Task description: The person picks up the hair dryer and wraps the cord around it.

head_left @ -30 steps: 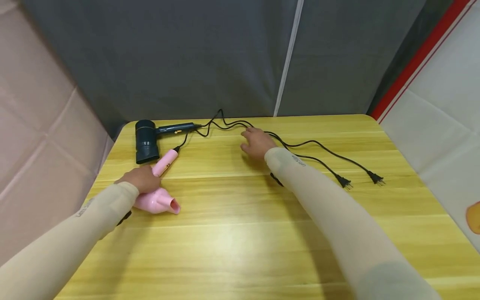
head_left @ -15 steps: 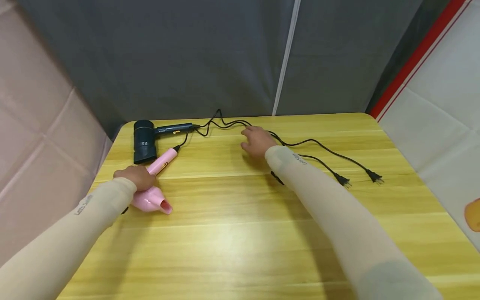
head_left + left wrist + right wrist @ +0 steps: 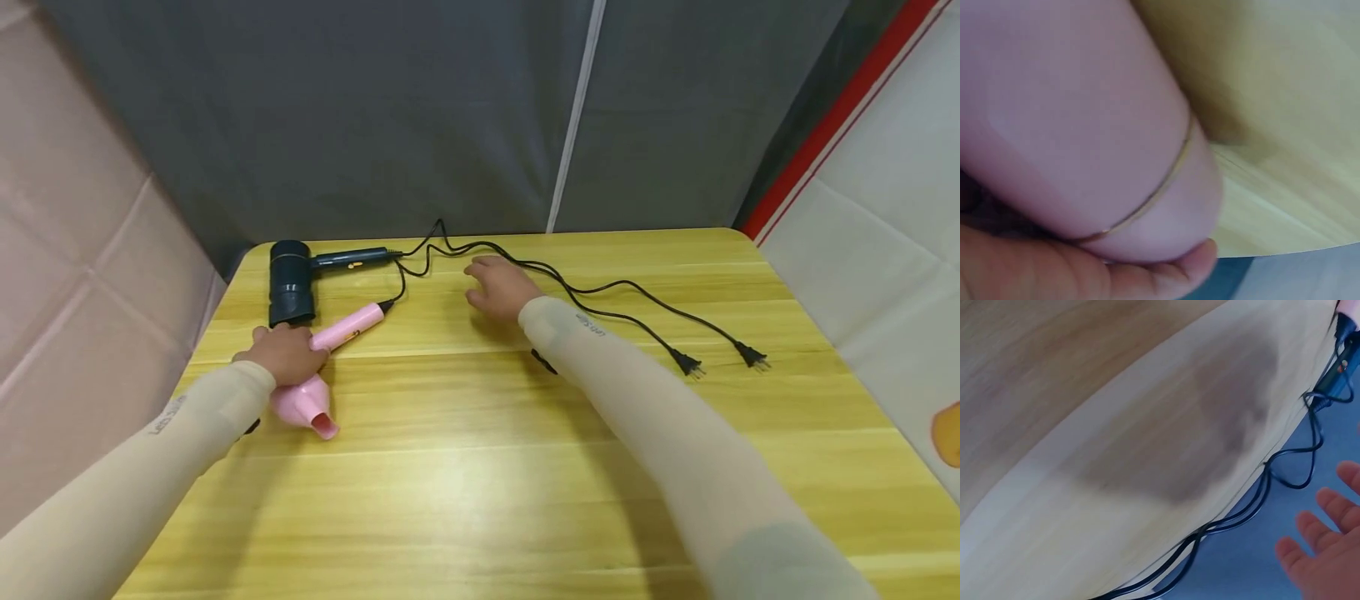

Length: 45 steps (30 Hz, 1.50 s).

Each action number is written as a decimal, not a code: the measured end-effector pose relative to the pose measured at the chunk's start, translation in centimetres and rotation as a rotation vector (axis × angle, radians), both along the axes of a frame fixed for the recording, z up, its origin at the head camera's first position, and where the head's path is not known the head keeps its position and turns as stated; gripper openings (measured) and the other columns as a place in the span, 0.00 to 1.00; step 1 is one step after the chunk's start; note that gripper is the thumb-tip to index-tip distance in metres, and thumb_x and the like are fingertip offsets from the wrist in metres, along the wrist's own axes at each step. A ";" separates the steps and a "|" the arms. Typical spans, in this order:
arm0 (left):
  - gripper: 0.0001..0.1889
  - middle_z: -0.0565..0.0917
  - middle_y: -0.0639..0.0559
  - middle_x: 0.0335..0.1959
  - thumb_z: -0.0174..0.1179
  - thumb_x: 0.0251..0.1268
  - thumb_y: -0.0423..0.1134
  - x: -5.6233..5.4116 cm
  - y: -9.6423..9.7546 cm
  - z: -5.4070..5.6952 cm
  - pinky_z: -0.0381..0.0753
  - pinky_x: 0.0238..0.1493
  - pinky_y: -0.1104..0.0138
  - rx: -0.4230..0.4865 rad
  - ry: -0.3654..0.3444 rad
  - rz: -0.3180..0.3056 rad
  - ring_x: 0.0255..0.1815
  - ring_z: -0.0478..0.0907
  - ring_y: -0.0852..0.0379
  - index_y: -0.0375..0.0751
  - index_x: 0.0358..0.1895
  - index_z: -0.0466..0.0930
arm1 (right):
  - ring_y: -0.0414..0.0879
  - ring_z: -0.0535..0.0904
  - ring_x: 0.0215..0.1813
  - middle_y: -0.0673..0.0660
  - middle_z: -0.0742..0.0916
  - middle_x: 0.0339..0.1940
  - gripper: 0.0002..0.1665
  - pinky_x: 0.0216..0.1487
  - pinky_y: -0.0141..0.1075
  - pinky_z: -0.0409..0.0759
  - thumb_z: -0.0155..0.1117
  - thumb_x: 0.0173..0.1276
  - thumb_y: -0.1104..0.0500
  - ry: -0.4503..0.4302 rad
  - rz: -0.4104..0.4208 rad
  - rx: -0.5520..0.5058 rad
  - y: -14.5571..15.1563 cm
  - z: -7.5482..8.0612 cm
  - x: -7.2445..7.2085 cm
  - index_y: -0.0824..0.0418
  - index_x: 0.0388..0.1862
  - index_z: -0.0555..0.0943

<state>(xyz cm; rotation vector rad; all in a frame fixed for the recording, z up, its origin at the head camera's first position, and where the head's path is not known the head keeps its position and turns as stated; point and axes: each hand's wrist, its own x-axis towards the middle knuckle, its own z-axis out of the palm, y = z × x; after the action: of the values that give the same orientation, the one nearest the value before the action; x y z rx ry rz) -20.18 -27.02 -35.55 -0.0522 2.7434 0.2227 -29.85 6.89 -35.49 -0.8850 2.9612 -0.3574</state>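
Observation:
A pink hair dryer (image 3: 302, 403) lies at the table's left, its nozzle toward the front and its handle slanting to the back right. My left hand (image 3: 283, 354) grips it where body and handle meet, hiding that part. In the left wrist view a finger (image 3: 1160, 278) curls along the end of the pink barrel, near a gold ring. Behind it lies a dark blue hair dryer (image 3: 291, 283), handle to the right. My right hand (image 3: 501, 287) is beside the black cords (image 3: 551, 272), holding nothing; its spread fingers (image 3: 1319, 532) show in the right wrist view.
Two black plugs (image 3: 686, 363) lie at the right, at the cords' ends. The wooden table (image 3: 465, 492) meets a grey curtain (image 3: 360, 117) at the back. A pink wall covering (image 3: 82, 250) stands left and a white one (image 3: 885, 275) right.
The pink hair dryer has turned under my left hand, its handle swinging rightward and its nozzle toward the front. My right hand has shifted slightly left, leaving more of the cords visible.

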 end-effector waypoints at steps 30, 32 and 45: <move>0.25 0.71 0.29 0.62 0.65 0.64 0.52 -1.8 4.2 -0.4 0.60 0.60 0.39 0.121 0.200 -0.220 0.62 0.60 0.28 0.36 0.54 0.84 | 0.56 0.60 0.76 0.51 0.85 0.56 0.11 0.73 0.61 0.48 0.57 0.72 0.52 0.205 0.271 0.352 1.2 -0.8 1.8 0.51 0.44 0.86; 0.24 0.74 0.29 0.59 0.66 0.64 0.49 -1.8 4.3 -0.4 0.59 0.58 0.43 0.106 0.218 -0.239 0.60 0.63 0.30 0.34 0.55 0.83 | 0.55 0.60 0.76 0.51 0.86 0.53 0.09 0.74 0.61 0.45 0.60 0.71 0.53 0.273 0.278 0.357 1.6 -0.8 2.1 0.51 0.43 0.86; 0.21 0.73 0.35 0.49 0.61 0.61 0.47 -1.2 5.5 -0.2 0.71 0.41 0.47 0.004 0.210 -0.210 0.47 0.60 0.33 0.34 0.50 0.82 | 0.45 0.80 0.33 0.52 0.84 0.35 0.06 0.45 0.40 0.81 0.59 0.73 0.66 0.399 0.435 0.413 1.5 -0.5 3.7 0.57 0.41 0.82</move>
<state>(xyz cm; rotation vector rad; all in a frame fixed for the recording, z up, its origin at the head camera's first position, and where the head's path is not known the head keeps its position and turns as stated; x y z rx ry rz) -21.36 -21.54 -35.73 0.2742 2.9290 0.1837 -26.20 8.44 -36.00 -1.6280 2.8548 0.4787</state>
